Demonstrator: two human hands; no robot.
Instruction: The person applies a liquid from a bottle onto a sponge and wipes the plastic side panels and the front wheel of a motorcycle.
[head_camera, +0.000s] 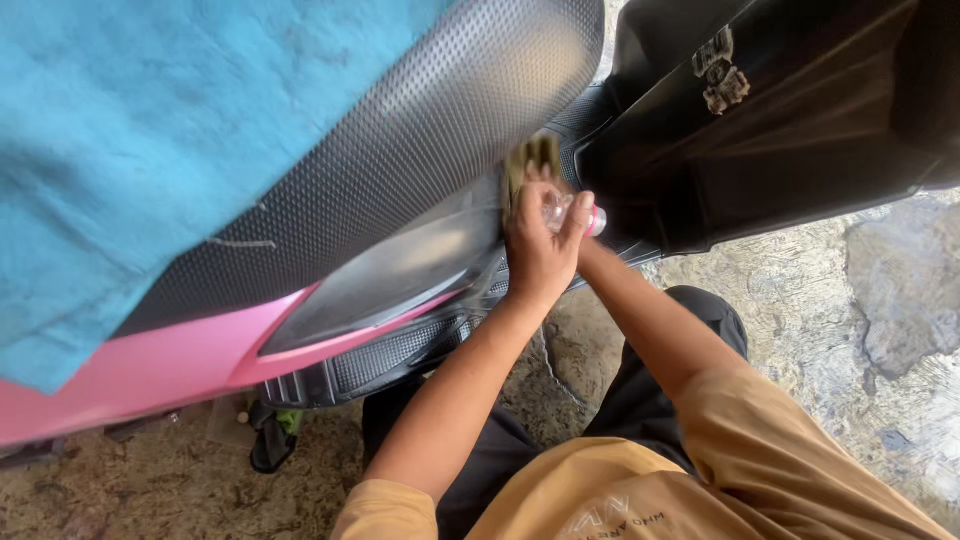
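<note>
The left hand is raised to the side of a scooter, its fingers clenched around a small clear plastic bottle with a pink cap and also pressing a frayed, tan-coloured pad or sponge against the bodywork. The pad sits at the junction where the black textured seat meets the glossy grey side panel, just above the fingertips. The bottle lies roughly horizontal across the top of the left hand, with its pink cap pointing to the right. The right forearm extends upward from the lower right and passes behind the left hand; the right hand itself is hidden, so its grip state cannot be determined. A blue cloth is draped over the upper left portion of the seat. Below the grey panel, the pink body panel runs to the left, and a black ribbed footboard edge follows beneath it. The black front leg shield fills the upper right. The person wears a mustard-yellow shirt and dark trousers, and crouches over rough, stony ground.
</note>
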